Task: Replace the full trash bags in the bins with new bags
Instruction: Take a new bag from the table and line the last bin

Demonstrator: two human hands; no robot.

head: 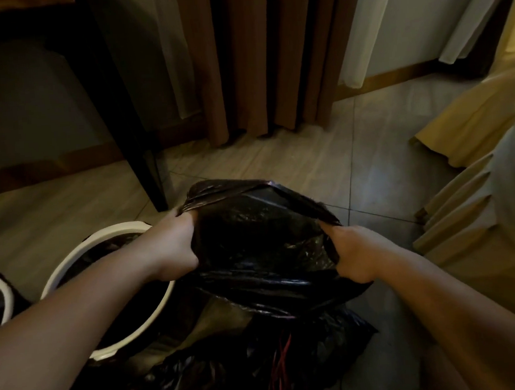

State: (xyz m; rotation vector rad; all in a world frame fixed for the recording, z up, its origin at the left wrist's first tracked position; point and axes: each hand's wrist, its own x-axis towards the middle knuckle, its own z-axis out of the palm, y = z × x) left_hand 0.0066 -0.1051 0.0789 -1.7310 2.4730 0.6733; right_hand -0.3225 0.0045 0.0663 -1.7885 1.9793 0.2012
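Note:
A black trash bag (262,243) hangs stretched between my two hands above the floor, its mouth pulled wide. My left hand (174,249) grips the bag's left edge and my right hand (353,255) grips its right edge. Left of the bag stands a white round bin (163,303) lined with dark plastic. The rim of a second white bin (4,293) shows at the far left edge. More crumpled black plastic (220,371) lies on the floor below the held bag, with red strings showing in it.
A dark table leg (130,136) stands behind the bins. Brown curtains (259,57) hang at the back. A bed with a yellow skirt (473,161) fills the right side. Tiled floor (324,159) lies between curtains and bag.

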